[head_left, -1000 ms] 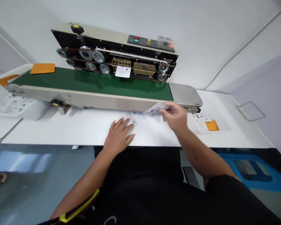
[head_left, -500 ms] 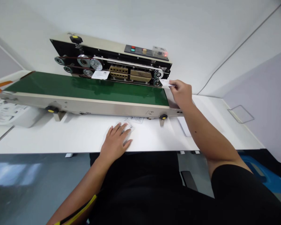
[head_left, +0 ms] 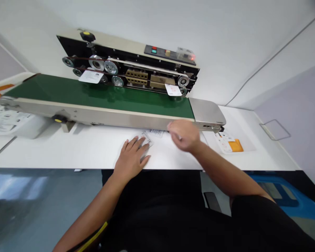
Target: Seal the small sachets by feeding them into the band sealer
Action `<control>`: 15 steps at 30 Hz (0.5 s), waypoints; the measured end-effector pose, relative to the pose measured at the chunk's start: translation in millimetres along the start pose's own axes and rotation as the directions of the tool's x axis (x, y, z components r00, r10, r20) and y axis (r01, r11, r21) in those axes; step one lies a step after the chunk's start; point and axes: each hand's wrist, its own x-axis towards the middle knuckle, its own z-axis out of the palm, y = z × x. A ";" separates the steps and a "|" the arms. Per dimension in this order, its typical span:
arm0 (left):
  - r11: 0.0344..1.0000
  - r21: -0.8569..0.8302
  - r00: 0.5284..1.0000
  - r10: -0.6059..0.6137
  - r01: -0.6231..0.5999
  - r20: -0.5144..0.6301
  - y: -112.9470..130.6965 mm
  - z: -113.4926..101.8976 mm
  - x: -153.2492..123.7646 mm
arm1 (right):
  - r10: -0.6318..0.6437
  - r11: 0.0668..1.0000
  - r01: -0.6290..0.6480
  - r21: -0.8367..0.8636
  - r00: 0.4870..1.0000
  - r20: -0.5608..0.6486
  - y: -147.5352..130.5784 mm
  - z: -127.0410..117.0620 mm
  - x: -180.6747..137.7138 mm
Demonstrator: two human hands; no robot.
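My left hand (head_left: 131, 157) lies flat on the white table with its fingers spread. Its fingertips rest on a small printed packet (head_left: 147, 139), and a second printed packet (head_left: 156, 133) lies just beyond, partly under the conveyor. My right hand (head_left: 185, 135) hovers in front of the conveyor's near edge, fingers curled and smeared by motion, so whether anything is in it cannot be told. A white packet with red print (head_left: 173, 90) sits in the band sealer (head_left: 128, 52) at its right end. Another white packet (head_left: 91, 76) sticks out at the sealer's left end, over the green belt (head_left: 105, 99).
A white bin (head_left: 34, 126) with printed packets stands under the belt's left end. On the right, a clear tray (head_left: 248, 145) holds printed packets and an orange piece (head_left: 235, 145). A blue stool (head_left: 291, 196) is below the table's right side.
My right hand has let go of the packet at the sealer's right end and come back toward me. Both packets have travelled left along the sealer. My left hand stays put.
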 end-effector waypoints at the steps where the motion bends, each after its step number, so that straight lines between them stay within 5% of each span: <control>1: 1.000 -0.004 1.000 -0.003 0.003 -0.004 0.2 0.2 0.1 | -0.029 0.999 0.026 0.040 0.997 0.073 -9.5 13.7 -14.5; 8: 0.999 -0.028 1.000 -0.026 0.026 -0.015 0.0 1.2 1.4 | 0.199 0.978 -0.207 -0.007 0.931 0.306 -9.0 93.1 -41.0; 11: 0.999 -0.017 0.999 -0.028 0.028 -0.017 0.7 1.2 0.7 | 0.237 0.970 -0.209 -0.123 0.922 0.307 -10.2 95.2 -41.0; 15: 1.000 0.009 0.999 -0.023 0.023 -0.026 0.7 1.6 -1.1 | 0.125 0.979 -0.058 -0.194 0.927 0.354 -25.0 69.3 -59.5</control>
